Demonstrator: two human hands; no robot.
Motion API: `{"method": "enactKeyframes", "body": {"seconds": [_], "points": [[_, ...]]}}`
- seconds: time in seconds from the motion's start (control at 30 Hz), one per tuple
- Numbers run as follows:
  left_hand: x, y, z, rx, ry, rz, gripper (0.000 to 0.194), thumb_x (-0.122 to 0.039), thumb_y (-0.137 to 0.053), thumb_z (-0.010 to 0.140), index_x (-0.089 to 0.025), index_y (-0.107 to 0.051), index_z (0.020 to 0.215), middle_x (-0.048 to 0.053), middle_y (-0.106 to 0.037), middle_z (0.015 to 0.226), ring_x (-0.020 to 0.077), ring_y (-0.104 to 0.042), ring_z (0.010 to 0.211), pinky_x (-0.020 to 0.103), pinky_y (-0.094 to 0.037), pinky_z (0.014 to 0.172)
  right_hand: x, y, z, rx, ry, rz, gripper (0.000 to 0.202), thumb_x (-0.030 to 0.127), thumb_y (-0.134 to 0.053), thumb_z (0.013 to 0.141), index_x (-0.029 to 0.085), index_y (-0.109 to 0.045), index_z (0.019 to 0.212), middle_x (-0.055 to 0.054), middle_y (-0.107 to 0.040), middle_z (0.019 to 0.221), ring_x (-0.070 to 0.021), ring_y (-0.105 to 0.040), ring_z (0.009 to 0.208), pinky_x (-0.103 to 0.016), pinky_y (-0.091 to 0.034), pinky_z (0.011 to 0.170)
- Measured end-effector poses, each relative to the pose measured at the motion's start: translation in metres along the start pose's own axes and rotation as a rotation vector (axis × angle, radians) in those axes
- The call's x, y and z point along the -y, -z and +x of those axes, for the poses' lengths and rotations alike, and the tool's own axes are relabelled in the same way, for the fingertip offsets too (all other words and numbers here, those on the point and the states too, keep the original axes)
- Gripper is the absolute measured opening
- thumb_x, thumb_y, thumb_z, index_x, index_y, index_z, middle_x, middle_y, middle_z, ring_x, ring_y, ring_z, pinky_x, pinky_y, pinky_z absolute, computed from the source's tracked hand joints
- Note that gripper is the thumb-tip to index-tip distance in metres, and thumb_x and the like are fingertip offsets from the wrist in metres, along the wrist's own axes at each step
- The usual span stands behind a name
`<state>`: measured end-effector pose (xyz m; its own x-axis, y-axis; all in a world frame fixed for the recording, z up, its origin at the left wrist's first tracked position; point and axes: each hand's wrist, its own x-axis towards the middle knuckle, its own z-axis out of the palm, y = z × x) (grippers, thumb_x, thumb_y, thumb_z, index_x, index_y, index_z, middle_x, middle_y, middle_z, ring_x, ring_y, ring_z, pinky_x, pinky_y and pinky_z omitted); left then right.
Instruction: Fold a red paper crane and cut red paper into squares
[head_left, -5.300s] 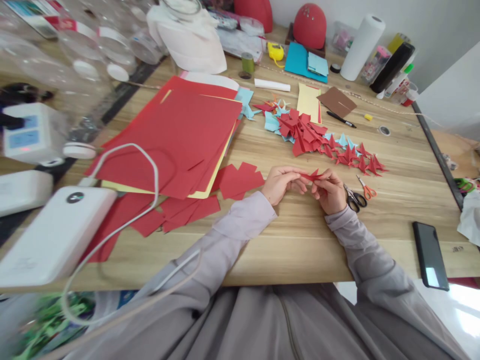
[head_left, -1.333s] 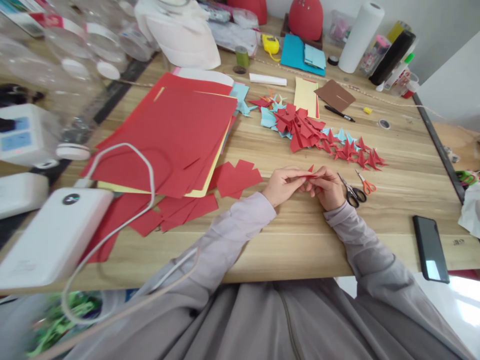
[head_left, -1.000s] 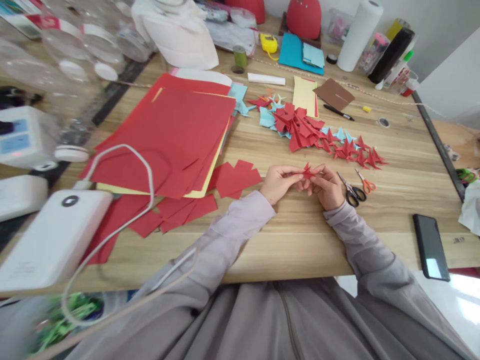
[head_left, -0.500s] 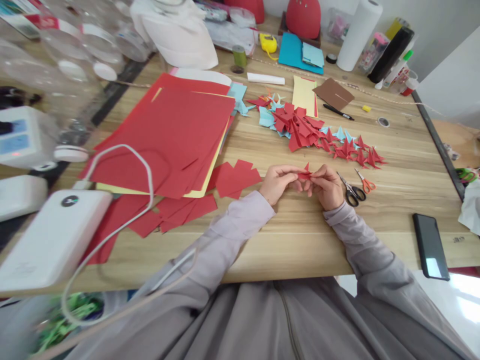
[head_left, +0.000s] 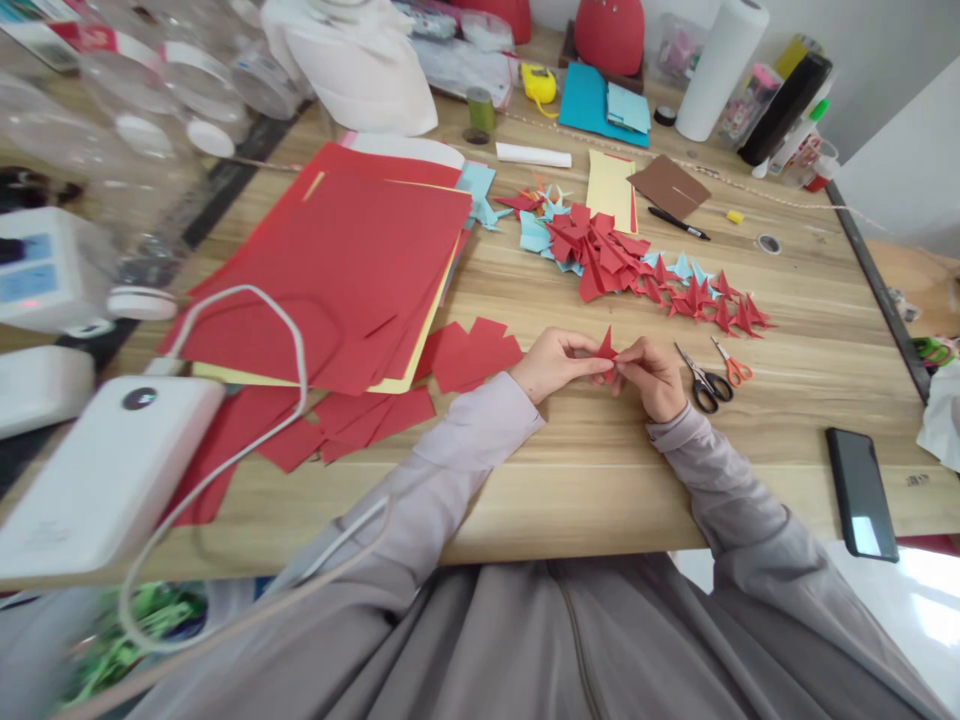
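Observation:
A small folded piece of red paper (head_left: pixel 607 343) is pinched between my two hands above the table, one pointed tip standing up. My left hand (head_left: pixel 561 363) grips it from the left with thumb and fingers. On the other side, my right hand (head_left: pixel 651 376) pinches its right edge; part of the paper is hidden by the fingers. Beyond the hands lies a pile of folded red paper pieces (head_left: pixel 596 250), some light blue ones among them, with pointed red paper figures (head_left: pixel 697 300) trailing off to the right. Cut red paper pieces (head_left: pixel 476 355) lie left of my left hand.
Black scissors (head_left: pixel 705 380) and orange scissors (head_left: pixel 733 362) lie just right of my right hand. A stack of red sheets (head_left: pixel 375 260) covers the left, beside a white power bank (head_left: pixel 112 470) with a looping cable. A phone (head_left: pixel 861 492) rests at the right front edge.
The red paper has turned in my fingers, so its tip stands taller and further left. My left thumb has slid along it, and my right hand has shifted slightly left.

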<state>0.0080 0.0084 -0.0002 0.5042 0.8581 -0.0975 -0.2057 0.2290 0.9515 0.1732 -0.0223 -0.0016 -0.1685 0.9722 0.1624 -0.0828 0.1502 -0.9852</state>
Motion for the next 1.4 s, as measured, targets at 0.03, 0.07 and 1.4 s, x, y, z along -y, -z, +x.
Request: {"method": "enactKeyframes", "body": {"seconds": [0.03,0.07,1.4], "points": [[0.000,0.001,0.000,-0.004,-0.008,0.035,0.031,-0.034,-0.083,0.055,-0.010,-0.071,0.071,0.005,-0.068,0.062,0.0126,-0.060,0.054,0.028,-0.052,0.058,0.000,0.000,0.000,0.014,0.005,-0.016,0.022,0.040,-0.069,0.074,0.021,-0.059,0.072,0.003,-0.058,0.059,-0.0115,-0.057,0.048,-0.025,-0.047,0.044],[0.001,0.001,0.000,-0.007,-0.013,0.056,0.031,-0.034,-0.083,0.055,-0.010,-0.071,0.071,0.005,-0.068,0.061,0.0129,-0.061,0.054,0.027,-0.052,0.058,0.000,0.001,0.000,0.031,0.003,-0.030,0.022,0.040,-0.068,0.075,0.020,-0.058,0.072,0.003,-0.058,0.058,-0.0113,-0.057,0.047,-0.025,-0.047,0.044],[-0.001,-0.008,-0.003,-0.130,-0.062,0.117,0.023,-0.031,-0.076,0.063,-0.011,-0.067,0.068,0.003,-0.065,0.056,0.0127,-0.060,0.050,0.025,-0.048,0.054,0.001,0.001,0.003,0.029,-0.119,-0.062,0.039,0.056,-0.063,0.077,0.019,-0.052,0.071,0.003,-0.062,0.052,-0.0105,-0.057,0.040,-0.022,-0.048,0.039]]}}
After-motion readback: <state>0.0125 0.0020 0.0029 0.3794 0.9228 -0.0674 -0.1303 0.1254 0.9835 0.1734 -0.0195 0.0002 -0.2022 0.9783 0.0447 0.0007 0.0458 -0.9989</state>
